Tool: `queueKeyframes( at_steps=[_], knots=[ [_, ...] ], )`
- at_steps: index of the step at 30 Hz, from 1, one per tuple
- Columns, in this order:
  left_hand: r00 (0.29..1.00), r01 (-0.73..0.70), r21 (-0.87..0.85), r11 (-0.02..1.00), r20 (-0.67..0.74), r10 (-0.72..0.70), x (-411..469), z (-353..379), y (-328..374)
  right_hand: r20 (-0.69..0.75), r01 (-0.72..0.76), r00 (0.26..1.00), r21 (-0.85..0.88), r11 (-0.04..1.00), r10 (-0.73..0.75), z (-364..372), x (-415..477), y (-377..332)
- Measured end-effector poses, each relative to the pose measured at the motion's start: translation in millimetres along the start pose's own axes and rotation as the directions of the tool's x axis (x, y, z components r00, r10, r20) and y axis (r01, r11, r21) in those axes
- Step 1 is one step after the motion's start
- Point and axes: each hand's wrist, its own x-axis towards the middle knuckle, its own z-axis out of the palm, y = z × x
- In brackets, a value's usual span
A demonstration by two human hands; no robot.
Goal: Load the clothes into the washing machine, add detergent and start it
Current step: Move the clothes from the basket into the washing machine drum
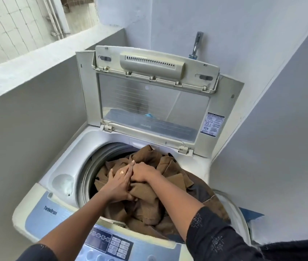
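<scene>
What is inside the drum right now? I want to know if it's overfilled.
Brown clothes fill the drum, heaped above its rim and spilling over the right edge. Both hands, left hand and right hand, press on the heap. Anything beneath is covered.

White top-loading washing machine with pale blue control panel: lid raised upright at far side. Crumpled brown ribbed fabric clothes heaped in drum, spilling over right rim.

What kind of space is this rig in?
Likely a home balcony or utility nook: a top-load washing machine in a plain corner, a wall tap behind its open lid, and a low parapet with netting beyond.
</scene>
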Motion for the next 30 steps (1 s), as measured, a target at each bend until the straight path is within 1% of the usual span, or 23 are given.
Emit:
queueKeyframes(
  at_steps=[2, 3, 4, 6, 7, 8, 9, 10, 11, 13, 14, 15, 16, 18, 20, 22, 23, 25, 27, 28, 30],
  knots=[
    [0.996, 0.017, 0.038, 0.999, 0.089, -0.020, 14, -4, -9, -0.035, -0.054, 0.998, -0.139, 0.989, 0.050, -6, 3, 1],
    [0.990, 0.013, 0.058, 0.998, 0.138, -0.021, 21, -6, -12, -0.013, -0.088, 0.996, -0.178, 0.980, 0.088, -12, 4, 5],
    [0.983, 0.006, 0.069, 0.998, 0.182, -0.019, 28, -8, -15, 0.039, -0.124, 0.990, -0.226, 0.966, 0.136, -18, 4, 11],
    [0.970, 0.013, 0.057, 0.998, 0.243, -0.027, 39, -6, -17, 0.151, -0.208, 0.949, -0.365, 0.908, 0.278, -32, -2, 23],
    [0.963, 0.034, 0.049, 0.998, 0.264, -0.046, 43, -4, -15, 0.172, -0.262, 0.916, -0.424, 0.867, 0.362, -38, -8, 30],
    [0.954, 0.066, 0.043, 0.997, 0.290, -0.075, 48, 0, -14, 0.166, -0.329, 0.885, -0.436, 0.838, 0.434, -42, -11, 36],
    [0.943, 0.101, 0.042, 0.994, 0.314, -0.109, 52, 5, -13, 0.146, -0.421, 0.849, -0.391, 0.818, 0.507, -47, -14, 43],
    [0.931, 0.135, 0.050, 0.990, 0.335, -0.143, 55, 11, -12, 0.143, -0.520, 0.804, -0.300, 0.800, 0.577, -51, -17, 49],
    [0.918, 0.165, 0.068, 0.984, 0.354, -0.178, 57, 17, -11, 0.175, -0.591, 0.761, -0.210, 0.779, 0.624, -56, -21, 54],
    [0.886, 0.210, 0.133, 0.969, 0.393, -0.246, 59, 27, -8, 0.221, -0.643, 0.725, -0.122, 0.756, 0.652, -57, -29, 65],
    [0.870, 0.219, 0.171, 0.961, 0.412, -0.272, 60, 32, -7, 0.235, -0.635, 0.727, -0.128, 0.762, 0.645, -51, -35, 67],
    [0.853, 0.217, 0.212, 0.953, 0.433, -0.290, 61, 37, -5, 0.251, -0.650, 0.712, -0.117, 0.751, 0.656, -39, -38, 68],
    [0.839, 0.209, 0.244, 0.947, 0.452, -0.302, 62, 41, -3, 0.234, -0.670, 0.700, -0.115, 0.734, 0.675, -23, -38, 73],
    [0.806, 0.196, 0.297, 0.935, 0.493, -0.326, 63, 46, 1, 0.121, -0.677, 0.722, -0.080, 0.731, 0.682, 4, -36, 71],
    [0.783, 0.197, 0.314, 0.929, 0.520, -0.341, 65, 50, 0, -0.020, -0.620, 0.785, -0.020, 0.785, 0.619, 21, -28, 67],
    [0.776, 0.190, 0.316, 0.929, 0.531, -0.339, 65, 56, -5, -0.088, -0.533, 0.841, 0.038, 0.845, 0.534, 26, -21, 61],
    [0.772, 0.182, 0.318, 0.931, 0.540, -0.335, 64, 59, -8, -0.098, -0.510, 0.853, 0.062, 0.858, 0.513, 28, -16, 60],
    [0.766, 0.173, 0.308, 0.935, 0.554, -0.324, 60, 65, -14, -0.086, -0.488, 0.863, 0.117, 0.865, 0.498, 35, -5, 56],
    [0.754, 0.191, 0.296, 0.936, 0.566, -0.333, 55, 68, -19, -0.022, -0.455, 0.887, 0.128, 0.881, 0.461, 43, 8, 52],
    [0.747, 0.245, 0.260, 0.934, 0.563, -0.352, 54, 69, -25, 0.039, -0.440, 0.897, 0.156, 0.884, 0.440, 48, 15, 49],
    [0.704, 0.424, 0.147, 0.893, 0.567, -0.428, 55, 66, -36, 0.182, -0.422, 0.904, 0.228, 0.878, 0.387, 60, 27, 45]
  ],
)
